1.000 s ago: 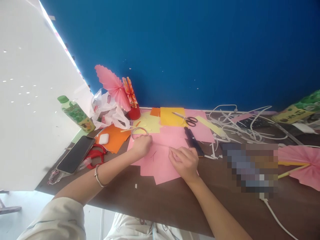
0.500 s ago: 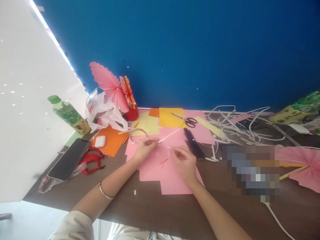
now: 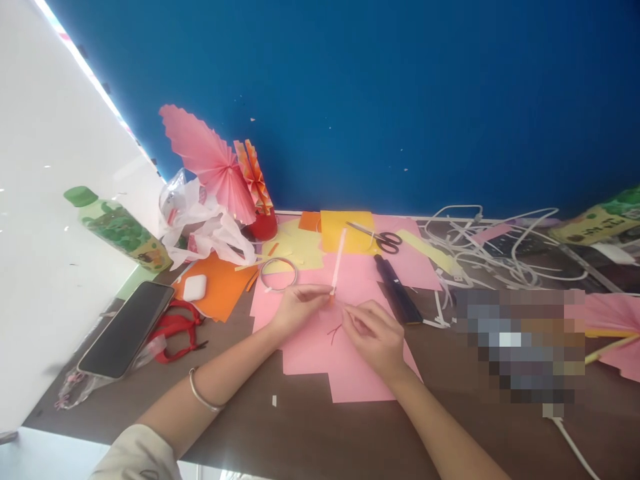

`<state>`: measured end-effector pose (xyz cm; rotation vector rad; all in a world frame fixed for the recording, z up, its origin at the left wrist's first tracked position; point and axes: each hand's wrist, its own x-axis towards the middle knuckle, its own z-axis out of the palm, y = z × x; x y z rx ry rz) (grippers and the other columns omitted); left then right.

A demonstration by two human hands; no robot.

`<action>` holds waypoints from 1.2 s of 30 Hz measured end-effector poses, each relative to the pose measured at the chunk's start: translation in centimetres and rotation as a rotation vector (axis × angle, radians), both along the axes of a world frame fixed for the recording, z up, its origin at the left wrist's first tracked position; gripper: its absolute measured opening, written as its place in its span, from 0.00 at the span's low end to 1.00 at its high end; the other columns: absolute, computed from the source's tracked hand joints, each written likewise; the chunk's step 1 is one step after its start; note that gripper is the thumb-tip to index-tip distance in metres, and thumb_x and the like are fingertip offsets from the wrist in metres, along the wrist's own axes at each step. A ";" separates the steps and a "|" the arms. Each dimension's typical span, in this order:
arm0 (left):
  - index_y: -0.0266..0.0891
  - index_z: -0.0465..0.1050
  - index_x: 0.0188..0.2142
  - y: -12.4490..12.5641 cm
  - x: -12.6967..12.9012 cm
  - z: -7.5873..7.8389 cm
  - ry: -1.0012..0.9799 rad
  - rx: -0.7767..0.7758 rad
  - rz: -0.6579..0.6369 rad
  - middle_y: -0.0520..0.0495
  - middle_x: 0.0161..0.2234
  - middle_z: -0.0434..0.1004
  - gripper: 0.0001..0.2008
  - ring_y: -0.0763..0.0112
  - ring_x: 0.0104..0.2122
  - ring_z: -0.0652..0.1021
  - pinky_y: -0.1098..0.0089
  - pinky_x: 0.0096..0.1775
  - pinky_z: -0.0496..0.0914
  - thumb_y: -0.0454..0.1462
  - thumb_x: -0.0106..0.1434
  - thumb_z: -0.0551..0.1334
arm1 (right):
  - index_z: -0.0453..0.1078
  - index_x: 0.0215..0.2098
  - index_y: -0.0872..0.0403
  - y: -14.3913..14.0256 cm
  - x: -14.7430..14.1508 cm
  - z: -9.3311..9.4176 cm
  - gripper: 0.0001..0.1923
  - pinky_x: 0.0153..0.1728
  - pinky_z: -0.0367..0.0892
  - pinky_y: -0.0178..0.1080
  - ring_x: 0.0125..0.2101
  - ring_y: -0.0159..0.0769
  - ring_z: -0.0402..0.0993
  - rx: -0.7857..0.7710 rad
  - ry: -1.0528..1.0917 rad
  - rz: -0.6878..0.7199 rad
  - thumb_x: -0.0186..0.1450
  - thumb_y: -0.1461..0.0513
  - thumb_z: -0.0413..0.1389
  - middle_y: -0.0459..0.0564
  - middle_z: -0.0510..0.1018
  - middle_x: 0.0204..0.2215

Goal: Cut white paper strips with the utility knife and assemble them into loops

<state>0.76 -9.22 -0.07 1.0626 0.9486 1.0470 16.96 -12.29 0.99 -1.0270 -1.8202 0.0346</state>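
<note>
My left hand (image 3: 300, 312) is closed in a pinch on the lower end of a narrow white strip (image 3: 339, 257), which points away from me over the pink paper (image 3: 305, 350). A small orange bit (image 3: 331, 300) shows just below that end. Close by on the right, my right hand (image 3: 375, 337) has its thumb and fingertips pressed together; whatever they hold is too small to name. Between the hands, a thin brown forked piece (image 3: 334, 331) lies on the pink paper. A silvery ring (image 3: 279, 274) lies beyond my left hand.
Scissors (image 3: 385, 241) and a dark slim tool (image 3: 399, 291) lie beyond my right hand. To the left are a phone (image 3: 127, 330), a white case (image 3: 195, 288), red ribbon (image 3: 175, 330) and a bottle (image 3: 123, 230). White cables (image 3: 495, 257) tangle at right. Folded pink paper fans (image 3: 210, 160) stand behind.
The white strip has swung from slanting right to nearly straight away from me. My hands have come closer together. The whole view has shifted slightly.
</note>
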 end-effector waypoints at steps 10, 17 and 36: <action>0.38 0.78 0.35 -0.2 0.2 -0.1 0.075 0.036 -0.010 0.44 0.39 0.79 0.09 0.63 0.41 0.78 0.63 0.46 0.71 0.36 0.53 0.64 | 0.71 0.33 0.52 0.1 1.9 0.3 0.08 0.22 0.49 0.36 0.18 0.27 0.56 0.372 -0.626 -0.102 0.56 0.69 0.59 0.42 0.67 0.16; 0.35 0.78 0.34 -0.4 0.5 0.2 0.109 0.065 0.015 0.42 0.39 0.79 0.09 0.62 0.41 0.78 0.61 0.48 0.71 0.35 0.51 0.65 | 0.72 0.33 0.55 -0.1 1.1 0.6 0.09 0.23 0.47 0.35 0.19 0.25 0.53 0.422 -0.663 -0.106 0.56 0.71 0.59 0.42 0.68 0.16; 0.33 0.77 0.33 -0.5 0.4 0.3 0.110 0.062 0.000 0.41 0.38 0.78 0.08 0.63 0.39 0.78 0.63 0.46 0.71 0.33 0.52 0.63 | 0.73 0.35 0.54 -0.2 1.2 0.4 0.09 0.24 0.47 0.36 0.20 0.26 0.51 0.400 -0.739 -0.146 0.57 0.70 0.58 0.41 0.67 0.17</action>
